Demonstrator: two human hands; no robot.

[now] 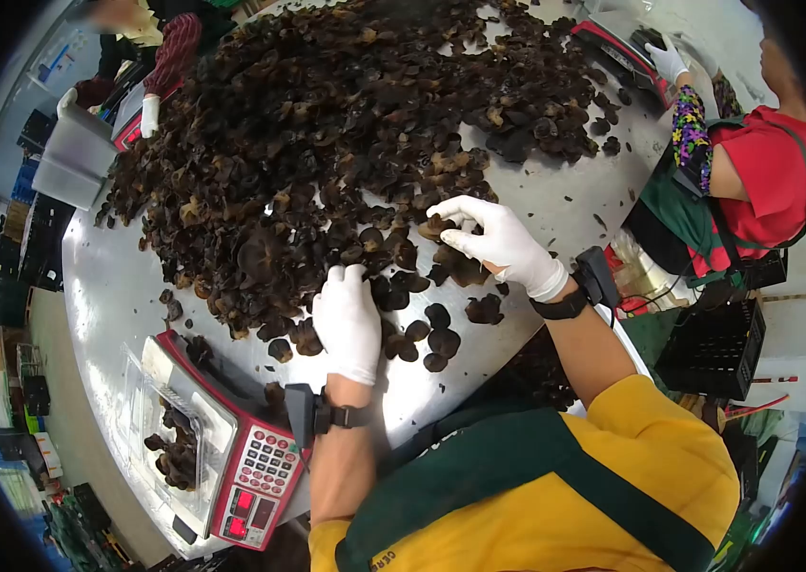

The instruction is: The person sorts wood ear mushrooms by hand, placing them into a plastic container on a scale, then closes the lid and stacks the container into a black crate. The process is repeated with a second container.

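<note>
"Since I'm guiding this from afar, what is the right hand (501,238) doing?"

"Its fingers (460,207) are pinching a brown piece (433,228) at the near edge of the heap (326,114), on the table (574,205); the left hand (347,319) is touching dark pieces (389,291), whether gripping I can't tell; I'm judging this as picking over; the next move is likely calling for a light pinch."

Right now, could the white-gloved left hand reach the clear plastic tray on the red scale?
Probably yes: only loose dark pieces and the scale's edge separate left hand and tray.
</note>
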